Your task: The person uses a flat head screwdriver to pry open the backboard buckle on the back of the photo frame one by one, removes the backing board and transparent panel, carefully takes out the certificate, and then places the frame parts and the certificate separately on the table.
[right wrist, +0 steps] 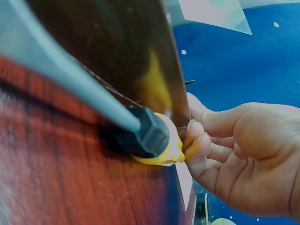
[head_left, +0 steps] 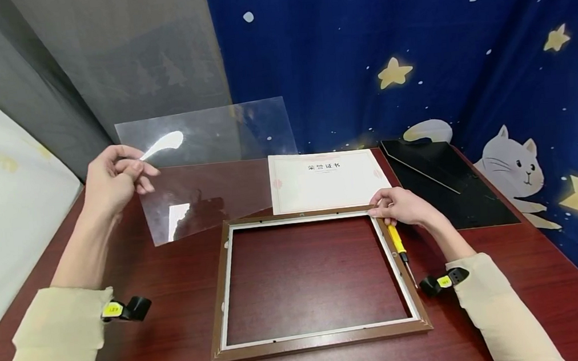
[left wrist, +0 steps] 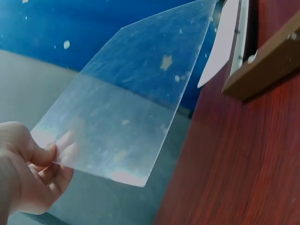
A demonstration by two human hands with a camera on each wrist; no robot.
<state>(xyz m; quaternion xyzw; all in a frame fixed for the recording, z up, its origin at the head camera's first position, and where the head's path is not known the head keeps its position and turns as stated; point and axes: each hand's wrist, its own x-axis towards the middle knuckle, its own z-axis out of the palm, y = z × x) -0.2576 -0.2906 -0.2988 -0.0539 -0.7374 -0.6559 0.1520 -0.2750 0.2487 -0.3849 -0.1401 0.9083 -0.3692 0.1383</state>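
Thumb and fingers of my left hand (head_left: pixel 113 181) pinch a clear plastic sheet (head_left: pixel 214 147) by its left edge, seen also in the left wrist view (left wrist: pixel 126 103). The sheet is held up, tilted, left of and behind a brown picture frame (head_left: pixel 313 344). That frame lies on the table with its white inner lip facing up and its opening showing bare tabletop. At the frame's far right corner, my right hand (head_left: pixel 399 206) grips the rim between thumb and fingers. A yellow-handled screwdriver (head_left: pixel 396 241) lies along the frame's right side, just below this hand.
A white certificate (head_left: pixel 331 185) with printed characters lies behind the frame. At the back right are a black backing board (head_left: pixel 476 201) and a dark strip standing out from it. Curtains hang behind the dark red table (head_left: pixel 164 352).
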